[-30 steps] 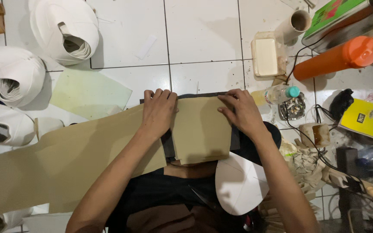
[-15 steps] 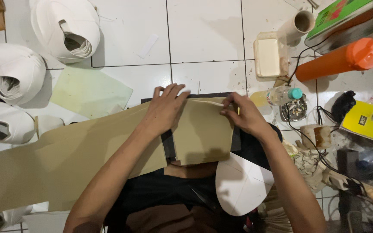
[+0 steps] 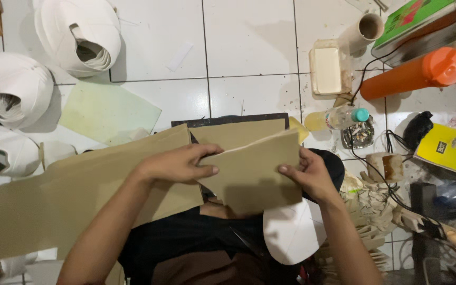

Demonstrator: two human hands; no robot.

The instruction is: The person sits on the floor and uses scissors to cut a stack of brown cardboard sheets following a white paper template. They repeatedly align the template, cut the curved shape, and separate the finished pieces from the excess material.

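Note:
My left hand (image 3: 178,164) and my right hand (image 3: 307,174) together hold a folded sheet of tan brown paper (image 3: 254,174) lifted above my lap. The left fingers pinch its left edge and the right thumb presses its right side. Under it another tan sheet (image 3: 233,133) lies on a dark board (image 3: 228,121). A long strip of the same brown paper (image 3: 69,195) runs off to the left under my left forearm.
White paper rolls (image 3: 77,34) lie at the left on the white tiled floor, beside a pale green sheet (image 3: 106,111). At the right: an orange bottle (image 3: 412,74), a small plastic bottle (image 3: 339,117), a cream box (image 3: 327,69), a yellow book (image 3: 452,150), cables, a white cut-out piece (image 3: 291,232).
Both hands went from pressing the brown sheet flat on the board to folding and lifting it; the folded piece now stands raised and tilted between them.

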